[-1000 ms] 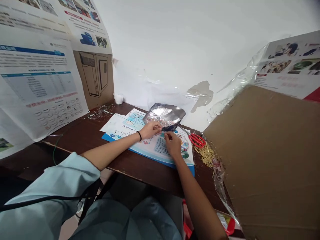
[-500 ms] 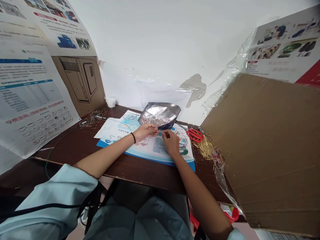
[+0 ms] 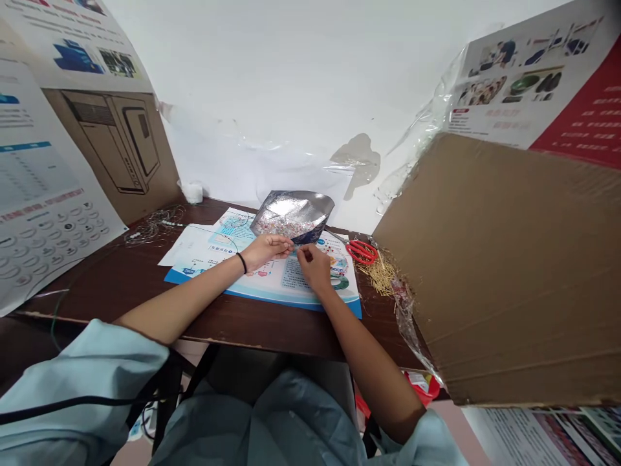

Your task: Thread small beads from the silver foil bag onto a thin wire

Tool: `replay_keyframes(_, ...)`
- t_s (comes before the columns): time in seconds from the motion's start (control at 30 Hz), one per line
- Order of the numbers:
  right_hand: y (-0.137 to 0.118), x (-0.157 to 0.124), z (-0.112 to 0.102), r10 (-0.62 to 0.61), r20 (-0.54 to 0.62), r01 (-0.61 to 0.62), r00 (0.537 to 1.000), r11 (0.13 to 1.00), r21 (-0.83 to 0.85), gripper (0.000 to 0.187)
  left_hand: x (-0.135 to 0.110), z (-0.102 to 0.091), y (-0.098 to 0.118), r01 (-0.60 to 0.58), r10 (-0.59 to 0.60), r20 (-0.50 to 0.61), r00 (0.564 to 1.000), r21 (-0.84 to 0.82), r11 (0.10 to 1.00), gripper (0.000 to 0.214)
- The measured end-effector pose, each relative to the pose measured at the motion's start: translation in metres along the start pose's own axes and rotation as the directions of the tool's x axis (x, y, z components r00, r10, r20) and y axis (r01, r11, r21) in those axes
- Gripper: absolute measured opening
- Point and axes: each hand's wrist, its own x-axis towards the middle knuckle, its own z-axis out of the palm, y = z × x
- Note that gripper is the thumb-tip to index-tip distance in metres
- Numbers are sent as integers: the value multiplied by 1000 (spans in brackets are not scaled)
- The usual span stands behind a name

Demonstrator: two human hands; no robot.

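My left hand (image 3: 266, 252) and my right hand (image 3: 313, 268) sit close together over a printed blue-and-white leaflet (image 3: 286, 281), their fingertips almost meeting. Each hand pinches what looks like a thin wire, too fine to make out clearly. Just beyond them, a silver foil pouch (image 3: 292, 217) filled with small speckled beads leans on the leaflet, close to my fingertips. A black band circles my left wrist. Long pale-blue sleeves cover my upper arms.
Red-handled scissors (image 3: 361, 252) and a pile of brass pins (image 3: 379, 275) lie on the dark wooden table (image 3: 242, 327) right of the leaflet. A tangled wire coil (image 3: 155, 224) lies left. A large cardboard sheet (image 3: 499, 272) juts in at right.
The whole scene has shifted left in view as my head turned. Both hands keep their pinch and stay in nearly the same place relative to the pouch.
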Motion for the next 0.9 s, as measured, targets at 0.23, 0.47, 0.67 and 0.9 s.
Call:
replay_keyframes(0.23, 0, 2, 3, 1, 0, -1, 1000, 1000, 16, 16, -3, 4, 2, 26, -26, 0, 1000, 18, 1000, 32)
replay_keyframes(0.47, -1, 1, 4, -40, 11, 40, 999, 999, 6, 17, -4, 5, 6, 43, -42, -20, 999, 46, 998, 23)
replay_keyframes(0.67, 1, 1, 6, -41, 3, 41, 999, 999, 4, 17, -3, 4, 6, 46, -46, -13, 999, 45, 998, 24)
replay_keyframes(0.9, -1, 1, 6, -34, 2, 34, 999, 999, -7, 16, -5, 8, 6, 29, -26, -23, 999, 129, 991, 17)
